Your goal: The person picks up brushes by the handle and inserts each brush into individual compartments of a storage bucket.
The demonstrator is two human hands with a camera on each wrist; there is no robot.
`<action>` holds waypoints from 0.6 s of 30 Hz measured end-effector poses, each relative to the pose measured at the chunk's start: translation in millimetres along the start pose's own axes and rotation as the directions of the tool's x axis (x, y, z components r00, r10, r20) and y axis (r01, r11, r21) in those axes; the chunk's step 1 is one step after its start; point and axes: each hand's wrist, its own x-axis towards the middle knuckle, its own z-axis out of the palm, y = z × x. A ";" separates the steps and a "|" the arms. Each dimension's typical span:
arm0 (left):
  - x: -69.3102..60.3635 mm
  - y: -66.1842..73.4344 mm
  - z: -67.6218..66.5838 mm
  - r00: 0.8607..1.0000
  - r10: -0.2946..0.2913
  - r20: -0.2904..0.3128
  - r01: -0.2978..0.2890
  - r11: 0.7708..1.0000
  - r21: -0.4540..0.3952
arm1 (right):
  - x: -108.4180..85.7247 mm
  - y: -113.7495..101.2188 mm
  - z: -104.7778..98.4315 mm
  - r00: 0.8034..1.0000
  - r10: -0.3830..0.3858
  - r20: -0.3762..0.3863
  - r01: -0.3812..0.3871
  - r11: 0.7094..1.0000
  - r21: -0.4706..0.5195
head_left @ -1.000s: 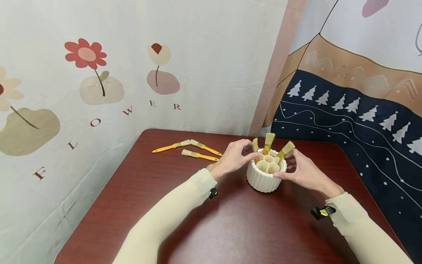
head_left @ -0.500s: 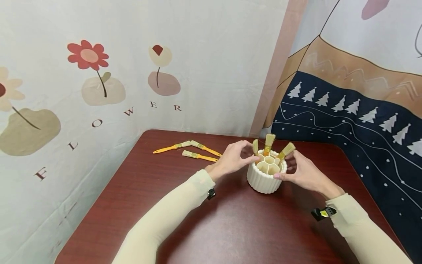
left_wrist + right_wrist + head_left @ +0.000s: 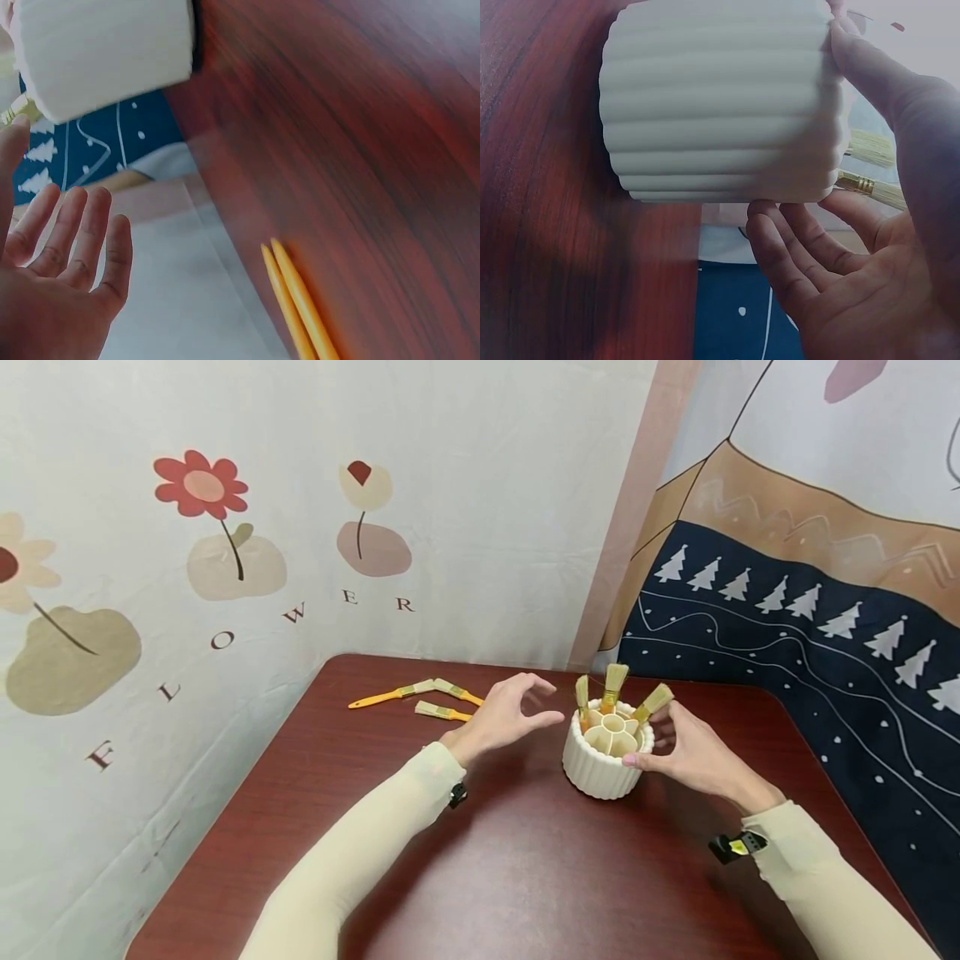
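A round, ribbed cream pen holder [image 3: 600,772] with petal-shaped compartments stands upright on the table. Three flat paintbrushes [image 3: 616,679] poke out of its rear compartments, bristles up. My right hand [image 3: 693,752] holds the holder from the right, thumb on the near rim and fingers around the side; the right wrist view shows the thumb at the rim [image 3: 832,82]. Left of the holder, my left hand [image 3: 501,717] hovers with spread, relaxed fingers, holding nothing. Behind it lie three more yellow-handled paintbrushes [image 3: 440,712], two handles partly hidden by that hand.
The dark red wooden table [image 3: 525,877] ends at a flower-printed cloth [image 3: 480,527] behind. A navy cloth with white trees [image 3: 802,602] hangs on the right. In the left wrist view, two yellow brush handles [image 3: 300,307] lie close together.
My left hand has let go of the brush at the holder's left side and moved left, away from it. The right hand and the holder have stayed in place.
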 end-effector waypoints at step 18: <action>-38.1 -60.6 -58.2 0.995 -0.100 -0.005 0.099 0.982 0.161 | -2.6 -6.1 1.1 0.999 0.029 -0.016 -0.029 0.999 -0.026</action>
